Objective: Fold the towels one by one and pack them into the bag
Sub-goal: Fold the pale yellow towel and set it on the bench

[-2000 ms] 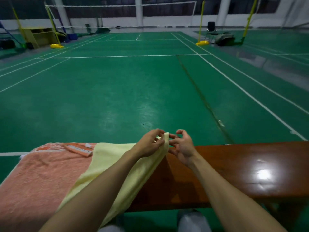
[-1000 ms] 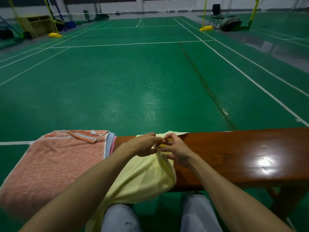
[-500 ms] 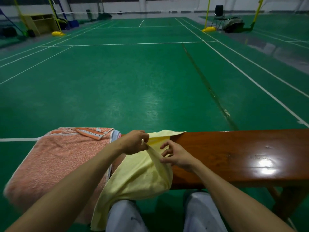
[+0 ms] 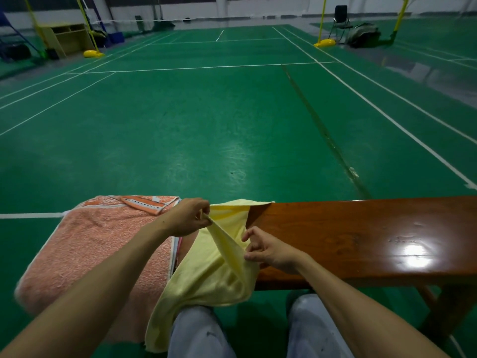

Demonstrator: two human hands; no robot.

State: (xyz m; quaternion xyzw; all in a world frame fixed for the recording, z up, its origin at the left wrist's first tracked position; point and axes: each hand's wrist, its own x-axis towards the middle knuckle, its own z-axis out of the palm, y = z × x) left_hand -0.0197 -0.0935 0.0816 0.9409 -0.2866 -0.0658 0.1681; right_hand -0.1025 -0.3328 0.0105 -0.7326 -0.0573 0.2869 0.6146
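A pale yellow towel (image 4: 206, 270) hangs off the near edge of the wooden bench (image 4: 361, 236) and over my left knee. My left hand (image 4: 187, 215) pinches a raised edge of it near the bench's far side. My right hand (image 4: 268, 248) pinches the same edge lower down, closer to me, so the cloth stretches between the two hands. An orange patterned towel (image 4: 98, 244) lies spread over the bench's left end, with other folded cloth edges showing under it. No bag for packing is in view near the bench.
The bench's right part is glossy brown wood with a light glare. Beyond it stretches a green court floor with white lines. Far back stand yellow net posts (image 4: 322, 24), a black chair (image 4: 340, 19), a dark bag (image 4: 364, 34) and a wooden cabinet (image 4: 64, 37).
My hands, together at one corner of the yellow towel two seconds ago, have drawn apart along its edge. The towel slid right, off the orange towel, and now drapes over my knee.
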